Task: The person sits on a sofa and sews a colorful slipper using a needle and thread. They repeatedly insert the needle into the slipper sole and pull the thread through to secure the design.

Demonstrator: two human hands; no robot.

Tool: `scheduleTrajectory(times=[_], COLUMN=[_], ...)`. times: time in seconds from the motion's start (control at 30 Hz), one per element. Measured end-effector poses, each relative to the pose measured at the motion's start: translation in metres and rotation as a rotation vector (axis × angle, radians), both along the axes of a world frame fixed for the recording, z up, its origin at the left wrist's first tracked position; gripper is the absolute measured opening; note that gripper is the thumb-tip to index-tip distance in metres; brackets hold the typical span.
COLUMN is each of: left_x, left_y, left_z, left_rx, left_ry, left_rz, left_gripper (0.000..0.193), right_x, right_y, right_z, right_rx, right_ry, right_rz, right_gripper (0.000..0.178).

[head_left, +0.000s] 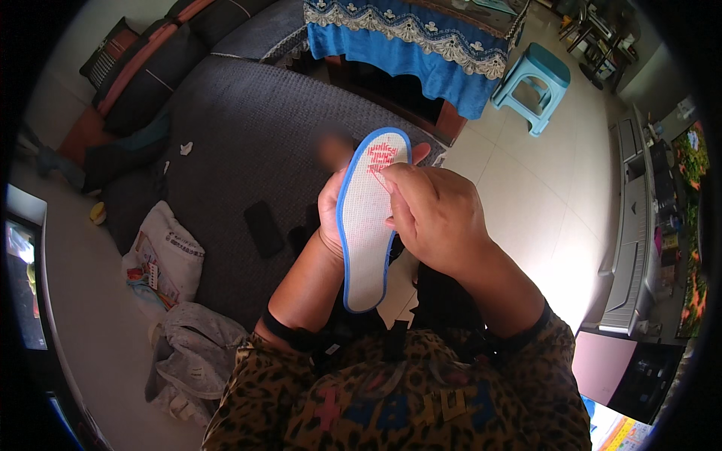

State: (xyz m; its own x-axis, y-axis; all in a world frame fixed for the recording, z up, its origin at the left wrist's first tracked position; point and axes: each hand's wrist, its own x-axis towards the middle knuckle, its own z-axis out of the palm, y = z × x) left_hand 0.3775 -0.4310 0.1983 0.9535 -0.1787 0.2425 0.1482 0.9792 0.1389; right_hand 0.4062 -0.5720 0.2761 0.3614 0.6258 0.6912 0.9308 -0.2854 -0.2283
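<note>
A white mesh insole with blue edging is held upright in front of me. Red stitches fill a patch near its rounded top end. My left hand is closed round the insole from behind and its left side, with fingertips showing past the upper right edge. Over the front, my right hand has thumb and forefinger bent together in a pinch beside the stitches. A red thread runs from the stitching to those fingers. Any needle is hidden by the hand.
A dark phone lies on the grey quilted sofa cover. Left of it are a white bag and a grey garment. Ahead stands a table with a blue lace-trimmed cloth; a turquoise stool is at the right.
</note>
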Motion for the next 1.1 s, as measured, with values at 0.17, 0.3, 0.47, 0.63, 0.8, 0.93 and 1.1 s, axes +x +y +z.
scheduleTrajectory(times=[0.17, 0.3, 0.47, 0.63, 0.8, 0.93, 1.1], left_x=[0.0, -0.0001, 0.0006, 0.0014, -0.0012, -0.0016, -0.0021], left_y=[0.0012, 0.0024, 0.0035, 0.0035, 0.0028, 0.001, 0.0002], left_z=[0.0007, 0.0001, -0.0011, -0.002, -0.0003, 0.0026, 0.0046], left_rx=[0.049, 0.005, 0.07, 0.015, 0.149, 0.328, 0.836], left_ry=[-0.012, -0.044, -0.032, -0.07, -0.017, -0.035, -0.112], left_rz=[-0.004, -0.033, -0.016, -0.042, 0.035, 0.12, 0.309], left_gripper=[0.076, 0.077, 0.078, 0.078, 0.079, 0.078, 0.085], right_x=[0.0008, 0.0006, 0.001, 0.0003, 0.0004, 0.0004, 0.0031], right_y=[-0.0003, -0.0004, 0.0006, 0.001, 0.0009, -0.0009, -0.0052], right_z=[-0.0002, -0.0001, 0.0005, 0.0008, 0.0029, 0.0045, -0.0036], right_rx=[-0.013, -0.013, -0.016, -0.023, -0.026, -0.014, 0.031], right_ry=[0.002, -0.008, -0.015, -0.005, -0.002, 0.003, 0.257], right_rz=[0.006, 0.006, 0.009, 0.004, 0.02, 0.022, -0.014], right_gripper=[0.02, 0.02, 0.018, 0.016, 0.015, 0.015, 0.01])
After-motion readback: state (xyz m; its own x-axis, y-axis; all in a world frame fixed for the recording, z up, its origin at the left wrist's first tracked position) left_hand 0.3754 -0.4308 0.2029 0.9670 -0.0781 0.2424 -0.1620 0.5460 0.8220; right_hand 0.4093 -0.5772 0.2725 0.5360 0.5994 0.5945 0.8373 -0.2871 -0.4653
